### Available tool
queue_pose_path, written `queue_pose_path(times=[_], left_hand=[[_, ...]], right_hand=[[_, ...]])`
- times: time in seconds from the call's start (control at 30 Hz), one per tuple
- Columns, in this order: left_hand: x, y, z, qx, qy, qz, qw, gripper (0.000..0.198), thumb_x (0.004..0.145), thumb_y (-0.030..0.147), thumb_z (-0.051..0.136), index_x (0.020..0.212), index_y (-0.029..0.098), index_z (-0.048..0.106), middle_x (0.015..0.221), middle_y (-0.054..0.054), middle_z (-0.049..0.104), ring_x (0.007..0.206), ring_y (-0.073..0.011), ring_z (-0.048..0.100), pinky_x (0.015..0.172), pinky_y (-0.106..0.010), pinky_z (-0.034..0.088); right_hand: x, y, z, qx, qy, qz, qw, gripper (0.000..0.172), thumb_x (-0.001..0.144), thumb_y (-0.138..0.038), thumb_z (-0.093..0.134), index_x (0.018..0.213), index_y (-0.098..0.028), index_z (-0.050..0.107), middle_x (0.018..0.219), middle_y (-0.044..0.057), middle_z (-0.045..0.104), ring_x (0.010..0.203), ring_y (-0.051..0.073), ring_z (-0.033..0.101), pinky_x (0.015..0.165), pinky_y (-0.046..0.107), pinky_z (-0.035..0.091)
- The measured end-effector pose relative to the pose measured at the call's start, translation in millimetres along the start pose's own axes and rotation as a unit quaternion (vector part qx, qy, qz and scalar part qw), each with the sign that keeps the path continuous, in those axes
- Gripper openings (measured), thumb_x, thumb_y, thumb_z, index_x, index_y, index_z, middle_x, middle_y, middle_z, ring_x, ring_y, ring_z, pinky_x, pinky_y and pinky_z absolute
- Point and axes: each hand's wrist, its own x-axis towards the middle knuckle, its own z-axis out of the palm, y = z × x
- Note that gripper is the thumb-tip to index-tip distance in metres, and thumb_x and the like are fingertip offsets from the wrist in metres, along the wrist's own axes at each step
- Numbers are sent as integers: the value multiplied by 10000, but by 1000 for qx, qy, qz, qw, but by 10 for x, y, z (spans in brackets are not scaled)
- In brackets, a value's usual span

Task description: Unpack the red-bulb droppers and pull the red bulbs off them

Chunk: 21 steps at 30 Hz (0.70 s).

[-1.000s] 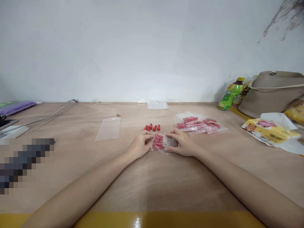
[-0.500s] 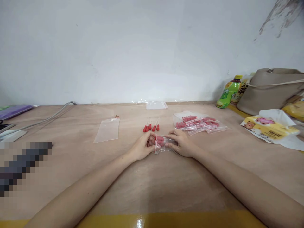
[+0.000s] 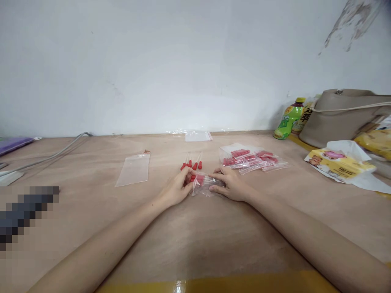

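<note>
- Two hands meet over one clear bag: left hand [image 3: 179, 186], thumb and fingers clamped about its left end, the fingertips partly hidden; right hand [image 3: 231, 184], fingers and thumb curled round its right end.
- Clear bag [image 3: 202, 189] lies between them, just above or on the counter [image 3: 198, 240], its long axis running left to right, from hand to hand.
- Inside, red bulbs [image 3: 200, 178] sit at the left, so the left hand is nearer them; the glassy stems run right, toward the right hand.
- Loose droppers [image 3: 194, 166] rest just beyond the left hand, bulbs near, stems pointing far.
- Filled bags [image 3: 249, 159] overlap on the far right, beyond the right hand.
- Flat bag [image 3: 133, 170] lies well left.
</note>
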Motion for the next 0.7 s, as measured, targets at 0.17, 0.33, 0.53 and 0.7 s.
queue_pose_path(times=[0.17, 0.33, 0.53, 0.7], left_hand=[[89, -122, -485, -29, -17, -24, 999, 270, 752, 384, 575, 911, 179, 502, 794, -21, 607, 709, -157, 592, 642, -286, 482], [93, -223, -1200, -17, -40, -83, 996, 330, 672, 398, 658, 886, 181, 533, 824, -40, 649, 752, -187, 631, 674, -314, 512], [79, -307, -1466, 30, 89, -49, 994, 363, 690, 410, 645, 947, 176, 538, 864, -60, 655, 819, -205, 631, 744, -346, 514], [298, -406, -1014, 224, 200, 44, 953, 176, 796, 315, 528, 924, 204, 574, 908, -53, 622, 810, -181, 595, 762, -310, 465]], right_hand=[[-2, 25, 9, -2, -5, 14, 1000, 467, 777, -524, 529, 1114, -208, 592, 1022, 94, 542, 881, 197, 527, 771, 339, 441], [-7, 32, -10, -1, -12, 17, 1000, 449, 774, -519, 535, 1098, -216, 600, 1044, 96, 536, 905, 204, 527, 790, 351, 439], [-4, 18, -23, 5, -11, 20, 1000, 442, 770, -511, 546, 1098, -220, 601, 1034, 92, 542, 897, 198, 533, 785, 344, 444], [-14, 42, -28, 13, -8, 8, 1000, 436, 776, -498, 546, 1091, -202, 602, 1035, 100, 540, 913, 203, 530, 797, 352, 447]])
